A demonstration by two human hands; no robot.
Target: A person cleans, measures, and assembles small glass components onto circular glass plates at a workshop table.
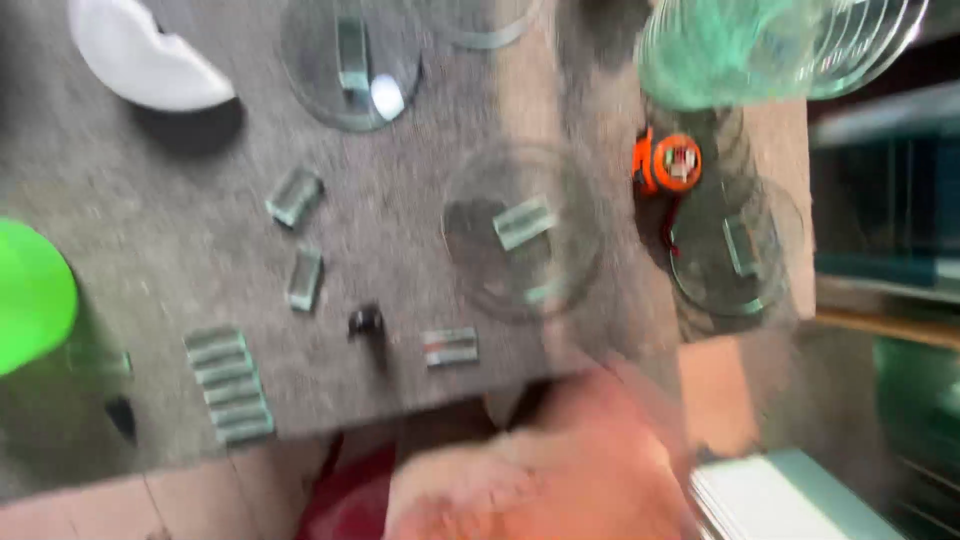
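Observation:
The picture is smeared by motion. One hand of mine, seemingly my right hand [545,465], shows as a pinkish blur at the bottom edge, just below the near rim of a grey felt-covered table [150,200]. I cannot tell whether it holds anything. My left hand is out of view. Nearest to the hand lie a small rectangular glass block [449,346] and a small black piece [366,322]. A round glass disc [522,232] with a glass block on it lies further up the table.
More glass discs [348,62] [738,248] lie on the felt, and a stack of them [770,45] stands at top right. An orange tape measure [666,163], loose glass blocks [294,196], a row of blocks [228,384], a white object [140,55] and a green object [30,295] are also there.

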